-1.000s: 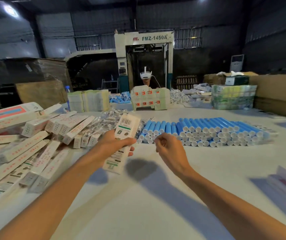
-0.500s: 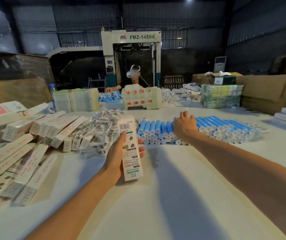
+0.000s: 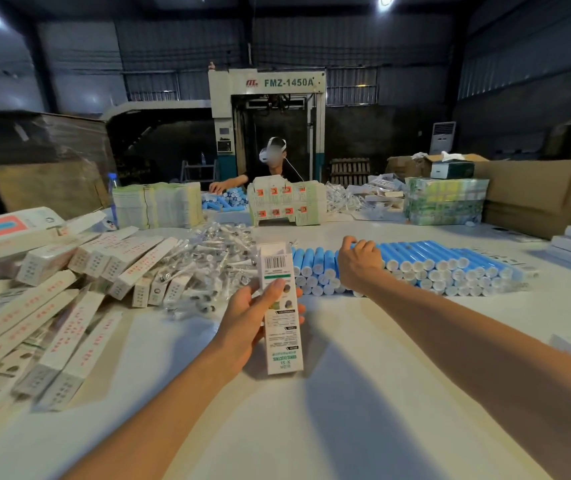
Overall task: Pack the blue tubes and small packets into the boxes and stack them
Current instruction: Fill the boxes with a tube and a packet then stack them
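**Box Held in Left Hand, Right Hand at Tube Stack**

The left hand (image 3: 246, 320) grips a long white printed cardboard box (image 3: 279, 306) above the white table (image 3: 346, 410), with the thumb across the printed face and the fingers curled behind. The box stands near upright. Its far end flap is open, but what is inside cannot be told.

To the left, closed white boxes with red print (image 3: 69, 306) lie in a loose pile. Beyond the held box, small clear plastic packets (image 3: 215, 261) lie heaped. Just right of them, blue plastic tubes with white end caps (image 3: 433, 261) lie stacked in rows with the caps facing the camera. The right hand (image 3: 360, 263) rests on this stack, fingers curled over a top-row tube.

Farther back stand bundled flat carton blanks (image 3: 157, 204). A second person (image 3: 273, 161) is at the table's far side.
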Demonstrator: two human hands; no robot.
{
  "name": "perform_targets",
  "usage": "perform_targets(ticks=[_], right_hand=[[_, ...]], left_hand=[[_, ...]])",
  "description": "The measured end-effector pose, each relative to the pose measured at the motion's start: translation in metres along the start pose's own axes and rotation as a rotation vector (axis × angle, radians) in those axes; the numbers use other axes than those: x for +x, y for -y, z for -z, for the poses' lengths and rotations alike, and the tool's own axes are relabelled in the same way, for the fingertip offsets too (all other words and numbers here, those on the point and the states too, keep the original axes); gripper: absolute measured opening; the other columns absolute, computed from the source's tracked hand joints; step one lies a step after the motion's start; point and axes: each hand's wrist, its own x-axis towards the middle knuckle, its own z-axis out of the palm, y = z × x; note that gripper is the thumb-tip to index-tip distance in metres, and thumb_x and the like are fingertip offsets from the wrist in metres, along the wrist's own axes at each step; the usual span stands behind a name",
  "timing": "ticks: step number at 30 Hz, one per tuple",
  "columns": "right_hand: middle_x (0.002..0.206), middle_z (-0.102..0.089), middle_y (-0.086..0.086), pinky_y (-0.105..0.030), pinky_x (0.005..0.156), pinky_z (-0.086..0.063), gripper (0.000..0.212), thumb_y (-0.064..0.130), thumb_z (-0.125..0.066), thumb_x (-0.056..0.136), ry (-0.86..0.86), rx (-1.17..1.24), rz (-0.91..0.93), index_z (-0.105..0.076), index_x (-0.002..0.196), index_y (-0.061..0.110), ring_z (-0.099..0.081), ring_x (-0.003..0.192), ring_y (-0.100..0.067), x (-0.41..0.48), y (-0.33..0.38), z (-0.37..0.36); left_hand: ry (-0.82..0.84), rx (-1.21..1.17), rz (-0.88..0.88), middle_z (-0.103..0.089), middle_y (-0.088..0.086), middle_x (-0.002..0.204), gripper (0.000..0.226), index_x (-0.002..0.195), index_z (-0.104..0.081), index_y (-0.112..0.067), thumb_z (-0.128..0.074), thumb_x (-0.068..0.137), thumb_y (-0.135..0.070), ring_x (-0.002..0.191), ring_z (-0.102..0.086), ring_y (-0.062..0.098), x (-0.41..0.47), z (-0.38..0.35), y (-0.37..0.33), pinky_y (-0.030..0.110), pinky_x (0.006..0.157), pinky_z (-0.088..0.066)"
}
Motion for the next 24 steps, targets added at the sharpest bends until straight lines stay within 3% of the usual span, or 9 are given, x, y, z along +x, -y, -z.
perform_targets(ticks=[6, 10, 12, 15, 16, 18, 19, 21, 24], right_hand=[[0.136, -0.052, -0.024, -0.038, 0.095, -0.045, 0.066, 0.02, -0.057, 0.097, -0.02, -0.076, 0.005, -0.026, 0.15, -0.005, -0.053, 0.123, -0.036, -0.007, -0.001, -0.007], [0.141, -0.047, -0.027, -0.043, 0.1, -0.046, 0.071, 0.016, -0.054, 0.1, -0.027, 0.068, -0.014, -0.016, 0.155, -0.006, -0.05, 0.128, -0.04, -0.013, 0.001, -0.002], [0.141, -0.049, -0.026, -0.048, 0.099, -0.044, 0.064, 0.01, -0.049, 0.102, -0.048, 0.314, -0.035, -0.016, 0.155, -0.003, -0.051, 0.127, -0.041, -0.016, 0.001, 0.008], [0.129, -0.057, -0.024, -0.041, 0.071, -0.047, 0.055, 0.006, -0.042, 0.106, -0.015, 1.067, -0.103, -0.018, 0.155, 0.008, -0.06, 0.092, -0.031, -0.026, -0.007, 0.034], [0.129, -0.058, -0.022, -0.038, 0.072, -0.049, 0.057, 0.009, -0.041, 0.108, 0.0, 1.332, -0.119, -0.014, 0.158, 0.014, -0.061, 0.09, -0.027, -0.032, -0.012, 0.044], [0.128, -0.062, -0.016, -0.04, 0.09, -0.054, 0.064, 0.013, -0.047, 0.109, -0.052, 1.681, -0.048, -0.01, 0.16, 0.024, -0.067, 0.106, -0.026, -0.048, -0.019, 0.064], [0.125, -0.063, -0.013, -0.041, 0.096, -0.056, 0.067, 0.013, -0.053, 0.107, -0.094, 1.799, 0.033, -0.011, 0.158, 0.029, -0.069, 0.11, -0.026, -0.055, -0.021, 0.074], [0.124, -0.061, -0.016, -0.041, 0.091, -0.061, 0.077, 0.01, -0.065, 0.101, -0.118, 1.983, 0.227, -0.013, 0.151, 0.037, -0.072, 0.111, -0.028, -0.066, -0.023, 0.093], [0.13, -0.056, -0.024, -0.043, 0.087, -0.062, 0.104, 0.004, -0.071, 0.094, -0.064, 2.06, 0.384, 0.004, 0.157, 0.039, -0.072, 0.111, -0.032, -0.07, -0.016, 0.116]], left_hand=[[0.029, -0.004, 0.017, -0.076, 0.016, 0.126, 0.047, 0.137, -0.064, -0.018, -0.074, 0.095, -0.038, 0.111, -0.074, 0.043, -0.002, -0.001, -0.002, 0.066, 0.106, -0.052], [0.039, -0.02, 0.024, -0.076, 0.017, 0.126, 0.048, 0.139, -0.062, -0.017, -0.073, 0.096, -0.034, 0.113, -0.074, 0.043, -0.003, 0.0, -0.005, 0.062, 0.105, -0.054], [0.047, -0.02, 0.017, -0.076, 0.017, 0.126, 0.049, 0.14, -0.06, -0.016, -0.075, 0.095, -0.03, 0.112, -0.074, 0.042, -0.004, 0.001, -0.007, 0.06, 0.1, -0.058], [0.033, 0.006, -0.017, -0.077, 0.016, 0.123, 0.055, 0.139, -0.059, -0.014, -0.079, 0.091, -0.029, 0.106, -0.077, 0.042, -0.005, 0.0, -0.011, 0.051, 0.087, -0.065], [0.027, 0.013, -0.03, -0.078, 0.015, 0.121, 0.056, 0.138, -0.059, -0.014, -0.081, 0.088, -0.029, 0.104, -0.077, 0.042, -0.006, -0.001, -0.012, 0.047, 0.082, -0.066], [0.019, 0.034, -0.045, -0.079, 0.015, 0.118, 0.056, 0.135, -0.06, -0.015, -0.082, 0.086, -0.03, 0.1, -0.078, 0.041, -0.007, -0.002, -0.014, 0.042, 0.077, -0.066], [0.017, 0.046, -0.048, -0.079, 0.015, 0.116, 0.056, 0.134, -0.06, -0.016, -0.082, 0.086, -0.031, 0.099, -0.079, 0.04, -0.008, -0.003, -0.014, 0.041, 0.075, -0.065], [0.022, 0.069, -0.059, -0.08, 0.015, 0.113, 0.053, 0.133, -0.06, -0.017, -0.082, 0.087, -0.032, 0.098, -0.079, 0.039, -0.009, -0.004, -0.015, 0.04, 0.075, -0.065], [0.037, 0.094, -0.076, -0.079, 0.014, 0.116, 0.05, 0.132, -0.062, -0.021, -0.083, 0.089, -0.035, 0.099, -0.078, 0.041, -0.01, -0.006, -0.016, 0.045, 0.081, -0.066]])
